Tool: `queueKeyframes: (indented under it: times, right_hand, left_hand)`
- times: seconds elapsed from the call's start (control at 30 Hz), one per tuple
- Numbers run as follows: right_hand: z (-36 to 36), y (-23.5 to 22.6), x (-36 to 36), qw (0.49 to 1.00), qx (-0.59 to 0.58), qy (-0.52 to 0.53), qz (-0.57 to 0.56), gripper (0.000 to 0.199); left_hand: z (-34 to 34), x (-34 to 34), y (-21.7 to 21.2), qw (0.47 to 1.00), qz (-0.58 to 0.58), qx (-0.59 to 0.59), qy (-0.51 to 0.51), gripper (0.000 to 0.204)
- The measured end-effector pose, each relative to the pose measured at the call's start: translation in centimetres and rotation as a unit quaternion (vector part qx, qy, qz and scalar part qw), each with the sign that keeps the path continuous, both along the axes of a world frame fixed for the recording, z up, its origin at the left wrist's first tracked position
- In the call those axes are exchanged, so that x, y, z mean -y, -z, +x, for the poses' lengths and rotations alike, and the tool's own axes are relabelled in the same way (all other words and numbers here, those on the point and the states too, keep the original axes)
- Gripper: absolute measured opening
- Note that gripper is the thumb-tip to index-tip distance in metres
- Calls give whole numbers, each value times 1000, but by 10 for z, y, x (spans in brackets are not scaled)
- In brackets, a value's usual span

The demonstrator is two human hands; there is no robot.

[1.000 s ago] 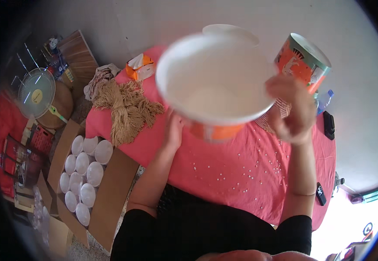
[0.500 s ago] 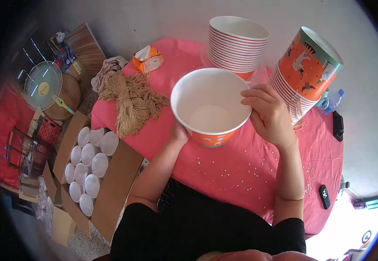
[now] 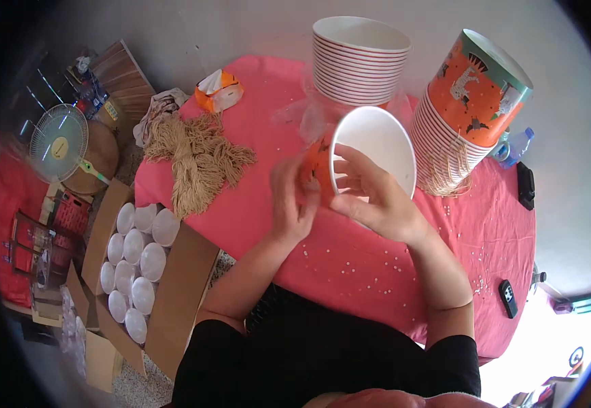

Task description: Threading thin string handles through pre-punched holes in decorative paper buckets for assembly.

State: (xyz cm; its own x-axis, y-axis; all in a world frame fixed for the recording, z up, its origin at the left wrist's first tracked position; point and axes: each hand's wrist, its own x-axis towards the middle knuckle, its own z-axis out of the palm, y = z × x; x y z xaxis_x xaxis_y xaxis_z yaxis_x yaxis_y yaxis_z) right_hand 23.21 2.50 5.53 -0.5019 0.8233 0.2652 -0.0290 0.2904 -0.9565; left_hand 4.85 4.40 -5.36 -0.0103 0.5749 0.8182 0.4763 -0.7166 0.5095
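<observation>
A large paper bucket point(image 3: 387, 146), white inside and orange with dark figures outside, is tipped sideways above the table, its mouth facing right. My right hand point(image 3: 385, 204) grips its near rim, fingers inside the mouth and thumb outside. At the bucket's orange base end is my left hand point(image 3: 290, 204), slightly blurred, its fingers curved against the outer wall. Behind the bucket stands a tall nested stack of white-rimmed buckets point(image 3: 360, 64). Right of it leans another nested stack point(image 3: 448, 143), topped by an upside-down orange and green bucket point(image 3: 475, 95), with tan strings over its lower rims.
The pink-covered table point(image 3: 350, 292) carries scattered white bits, a heap of tan string point(image 3: 197, 160), an orange tissue pack point(image 3: 219, 92), a black remote point(image 3: 507, 299) and a dark case point(image 3: 526, 185). Left, an open carton point(image 3: 180, 292) holds several clear plastic cups. A fan point(image 3: 59, 143) stands beyond.
The bucket has tipped from upright to sideways and shifted right. My right fingers have gone inside its rim, and my left hand has come from underneath to its base end.
</observation>
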Motion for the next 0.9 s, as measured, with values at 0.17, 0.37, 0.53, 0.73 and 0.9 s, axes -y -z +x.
queueKeyframes:
  times: [0.17,0.37,0.53,0.73,0.9]
  right_hand:
    - [12,-16,-2,993,109,-12,34,52]
    - [30,-27,-4,989,108,-90,43,49]
    - [24,-29,-1,988,97,-116,6,45]
    - [31,-18,-15,988,98,-119,32,31]
    - [30,-15,-16,992,71,-105,-8,20]
  left_hand:
    - [-15,-4,4,996,-44,7,81,75]
    - [2,-2,4,905,-205,216,304,121]
    - [5,4,-6,899,-207,213,322,120]
    - [2,-3,0,967,-121,111,195,115]
    - [1,-4,2,974,-114,103,167,115]
